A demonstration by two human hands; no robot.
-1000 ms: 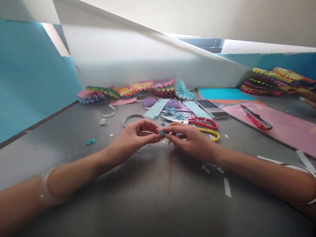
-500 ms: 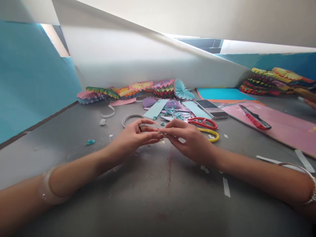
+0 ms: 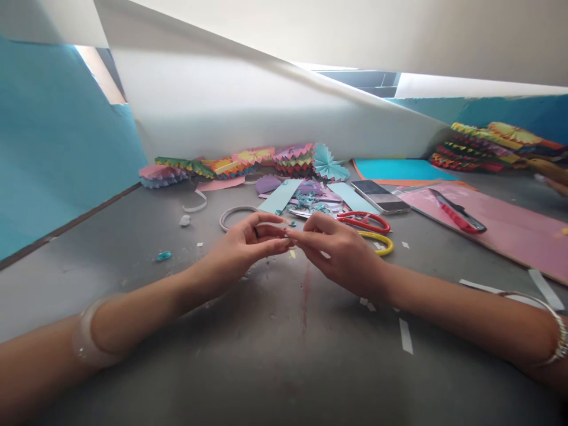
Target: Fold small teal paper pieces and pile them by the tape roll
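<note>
My left hand [image 3: 248, 247] and my right hand [image 3: 339, 251] meet over the grey table [image 3: 133, 284], fingertips together. Between them they pinch a tiny sliver of teal paper [image 3: 287, 235], mostly hidden by the fingers. Just beyond my left hand lies a white paper ring [image 3: 235, 217]. Past my right hand are red-handled scissors [image 3: 364, 222] and a curved yellow handle [image 3: 377, 244]. A small teal scrap [image 3: 163, 256] lies out to the left.
Pleated paper fans [image 3: 222, 164] line the back wall, with more at the right [image 3: 483, 145]. Paper scraps [image 3: 310, 201], a phone [image 3: 380, 197] and a red cutter [image 3: 457, 218] on pink card [image 3: 510, 234] lie ahead. Another person's hand [image 3: 557, 186] enters at the right edge.
My hands have closed in, and the teal bits seen a second ago are now nearly hidden between my fingertips. The scissor blades are less visible under the scraps.
</note>
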